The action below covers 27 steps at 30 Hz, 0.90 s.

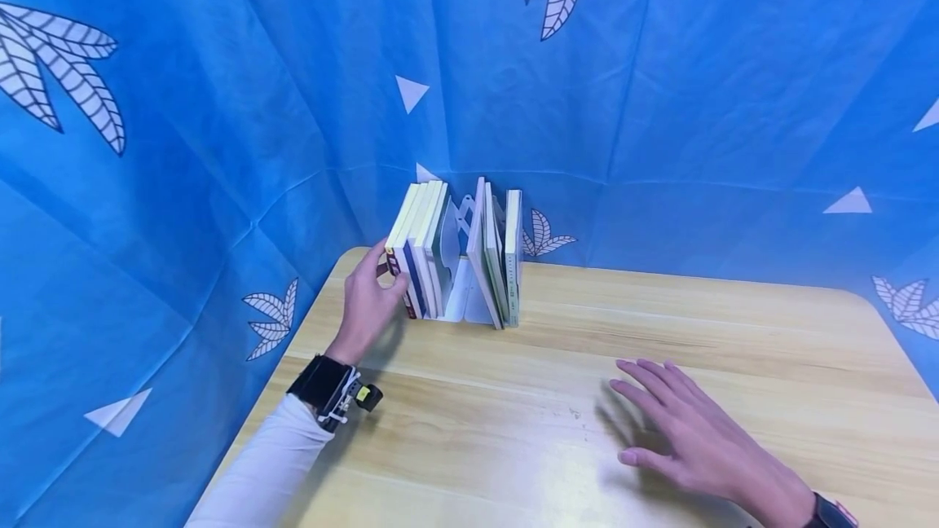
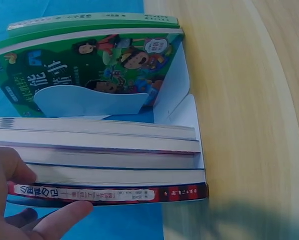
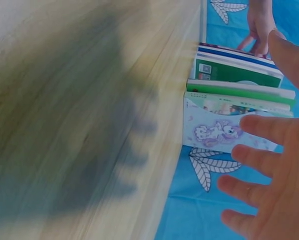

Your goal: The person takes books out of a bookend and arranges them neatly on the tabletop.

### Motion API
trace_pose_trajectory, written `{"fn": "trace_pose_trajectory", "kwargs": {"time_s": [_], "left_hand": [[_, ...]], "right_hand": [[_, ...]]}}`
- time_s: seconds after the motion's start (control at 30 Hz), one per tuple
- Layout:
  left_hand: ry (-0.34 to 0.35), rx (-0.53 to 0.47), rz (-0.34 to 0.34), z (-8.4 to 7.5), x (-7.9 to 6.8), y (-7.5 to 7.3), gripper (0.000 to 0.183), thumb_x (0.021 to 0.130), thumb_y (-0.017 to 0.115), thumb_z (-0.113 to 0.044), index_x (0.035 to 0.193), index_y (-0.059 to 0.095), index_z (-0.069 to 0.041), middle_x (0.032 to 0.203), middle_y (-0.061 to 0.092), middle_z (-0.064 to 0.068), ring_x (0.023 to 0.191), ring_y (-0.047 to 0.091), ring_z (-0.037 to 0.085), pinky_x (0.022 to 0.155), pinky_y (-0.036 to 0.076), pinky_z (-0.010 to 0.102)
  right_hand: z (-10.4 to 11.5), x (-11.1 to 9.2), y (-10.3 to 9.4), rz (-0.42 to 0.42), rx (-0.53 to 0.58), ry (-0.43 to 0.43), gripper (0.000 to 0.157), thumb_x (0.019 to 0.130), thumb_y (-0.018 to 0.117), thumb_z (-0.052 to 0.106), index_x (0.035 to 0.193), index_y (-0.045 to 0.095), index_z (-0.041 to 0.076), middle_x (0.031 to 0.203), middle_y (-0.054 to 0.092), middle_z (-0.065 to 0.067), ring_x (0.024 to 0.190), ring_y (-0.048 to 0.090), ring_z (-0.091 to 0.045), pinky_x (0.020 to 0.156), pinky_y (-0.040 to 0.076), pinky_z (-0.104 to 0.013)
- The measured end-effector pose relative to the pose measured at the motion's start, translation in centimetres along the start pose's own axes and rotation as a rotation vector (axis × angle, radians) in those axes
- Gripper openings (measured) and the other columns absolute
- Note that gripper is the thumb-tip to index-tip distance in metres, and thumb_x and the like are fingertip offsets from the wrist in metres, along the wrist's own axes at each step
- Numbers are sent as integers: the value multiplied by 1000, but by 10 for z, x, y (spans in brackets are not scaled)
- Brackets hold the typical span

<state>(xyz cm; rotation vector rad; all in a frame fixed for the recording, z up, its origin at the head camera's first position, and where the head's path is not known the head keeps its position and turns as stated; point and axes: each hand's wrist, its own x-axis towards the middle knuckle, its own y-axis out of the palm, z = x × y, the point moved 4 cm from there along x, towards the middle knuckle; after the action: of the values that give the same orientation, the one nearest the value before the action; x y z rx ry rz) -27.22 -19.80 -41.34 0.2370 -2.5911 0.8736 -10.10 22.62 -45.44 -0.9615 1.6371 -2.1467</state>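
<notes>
At the left end of a row of upright books, my left hand (image 1: 370,300) pinches a red-spined book (image 2: 107,194), digits on either side of its spine. Several pale-paged books (image 2: 104,175) stand tight against it. A white bookend (image 2: 92,101) frames the row. Past a gap lean a green book with cartoon figures (image 2: 97,67) and other green-spined ones, near the bookend's end panel with a purple pony (image 3: 217,131). Over the right part of the table, my right hand (image 1: 685,430) is spread with fingers apart, holding nothing.
The books stand near the far left corner of a light wooden table (image 1: 469,430). A blue cloth (image 1: 543,112) with white leaf prints hangs behind and to the left. Wrist straps with devices (image 1: 330,393) are worn on the arms.
</notes>
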Motion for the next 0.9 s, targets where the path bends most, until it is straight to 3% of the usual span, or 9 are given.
{"fn": "trace_pose_trajectory", "kwargs": {"time_s": [0.17,0.33,0.5,0.73,0.9], "left_hand": [[80,47,-83,-3,-3,3,58,91,68,2,147,55,-5,151,56,23,123,66,41,101,61,53],[56,43,-153,-6,-6,8,42,93,67,0,135,62,3,158,47,23,131,61,41,106,58,54],[22,9,-182,-5,-11,10,36,95,66,2,131,62,6,158,46,22,130,61,41,105,58,56],[64,12,-214,-3,-19,5,32,94,66,5,127,65,7,154,51,23,143,51,38,105,59,54],[47,14,-214,-4,-30,3,35,96,65,3,130,63,5,149,55,22,128,64,39,92,64,51]], "right_hand": [[1,-1,3,6,2,2,80,85,77,60,151,52,22,156,53,-10,137,52,-37,131,-8,-15],[2,-1,4,6,3,3,80,85,77,60,151,52,22,156,53,-9,138,52,-37,132,-7,-16],[3,-2,4,2,-7,4,79,85,76,61,150,53,21,156,53,-9,137,52,-37,132,-7,-16],[4,-3,4,15,0,22,79,84,80,57,150,54,21,156,53,-10,137,53,-36,131,-8,-14],[4,-3,5,10,0,20,79,83,81,56,147,56,18,155,53,-10,137,52,-37,131,-9,-15]]}}
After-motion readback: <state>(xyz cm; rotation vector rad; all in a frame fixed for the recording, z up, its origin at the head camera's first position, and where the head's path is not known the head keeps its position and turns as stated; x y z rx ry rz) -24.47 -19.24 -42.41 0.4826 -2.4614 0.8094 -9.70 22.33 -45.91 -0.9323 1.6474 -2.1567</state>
